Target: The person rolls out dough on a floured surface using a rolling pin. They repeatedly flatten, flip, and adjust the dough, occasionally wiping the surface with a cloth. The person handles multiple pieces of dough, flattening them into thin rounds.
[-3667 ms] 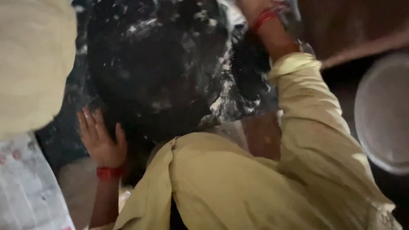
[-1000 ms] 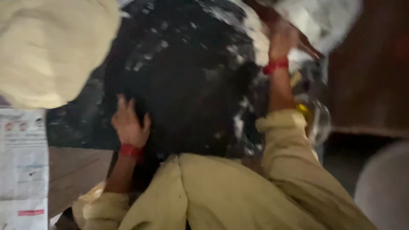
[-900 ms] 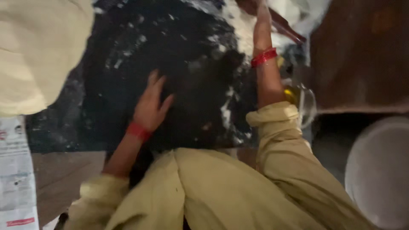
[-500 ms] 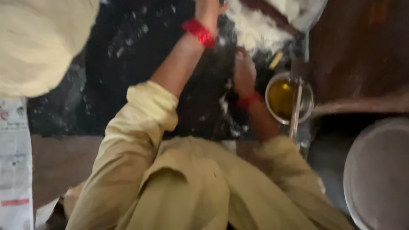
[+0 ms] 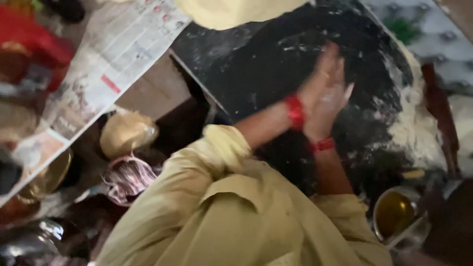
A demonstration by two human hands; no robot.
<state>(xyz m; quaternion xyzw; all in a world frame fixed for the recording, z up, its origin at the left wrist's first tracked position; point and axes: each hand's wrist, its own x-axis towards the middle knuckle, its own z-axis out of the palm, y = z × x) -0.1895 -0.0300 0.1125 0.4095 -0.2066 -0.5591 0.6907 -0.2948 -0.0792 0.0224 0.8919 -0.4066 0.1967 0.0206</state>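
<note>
My left hand [image 5: 325,69] and my right hand [image 5: 329,109] are pressed palm to palm above a black round board [image 5: 261,69] dusted with white flour. Each wrist wears a red bangle, and yellow sleeves cover both arms. The fingers are stretched out and blurred. Whether anything lies between the palms is hidden. A heap of flour [image 5: 414,130] lies on the board's right side, just right of my hands. A dark reddish rolling pin [image 5: 439,116] rests beyond the heap.
A small steel bowl of yellow oil [image 5: 394,215] stands at the lower right. A pale dough sheet [image 5: 236,10] lies at the top. A newspaper [image 5: 111,54] lies at left, with a dough lump in a bag [image 5: 127,134], a pink striped bag [image 5: 129,177] and steel vessels [image 5: 29,241] below it.
My hands were apart, the left flat on the board and the right reaching to the flour. They have come together palm to palm. The view has swung toward the left.
</note>
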